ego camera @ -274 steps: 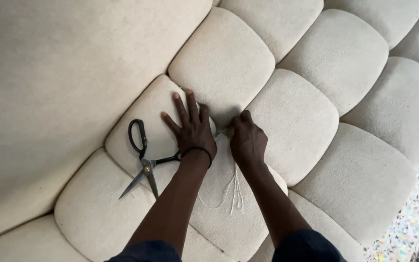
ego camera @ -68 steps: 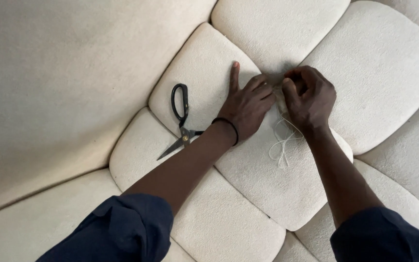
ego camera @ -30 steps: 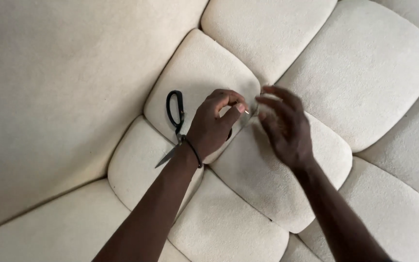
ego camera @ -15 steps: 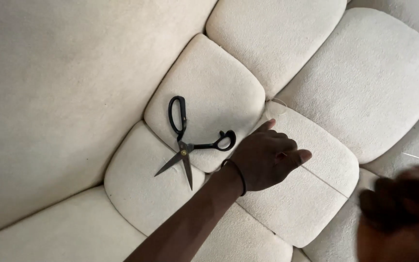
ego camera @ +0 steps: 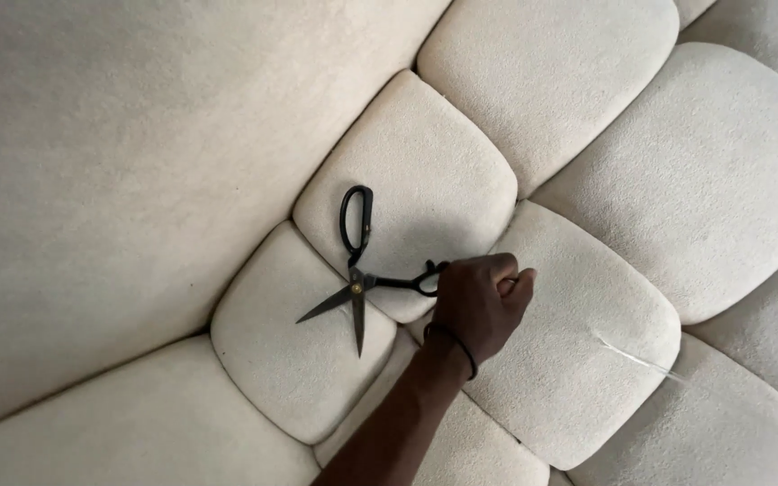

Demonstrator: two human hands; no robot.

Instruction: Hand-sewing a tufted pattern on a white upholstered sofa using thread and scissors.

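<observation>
The scissors point(ego camera: 359, 270) lie with blades apart on the cream cushions point(ego camera: 407, 180), straddling a seam. My left hand point(ego camera: 477, 306) rests just beside one handle loop, fingers curled into a loose fist. A pale thread point(ego camera: 628, 353) crosses the next cushion. My right hand is out of view.

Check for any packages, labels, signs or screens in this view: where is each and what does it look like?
None in view. Only these show:
Scissors: black, blades open, lying on the cushions.
Cushions: cream, tufted, rounded squares filling the frame.
Thread: thin, pale, taut, running off to the right.
Left hand: closed at the seam beside the scissors.
</observation>
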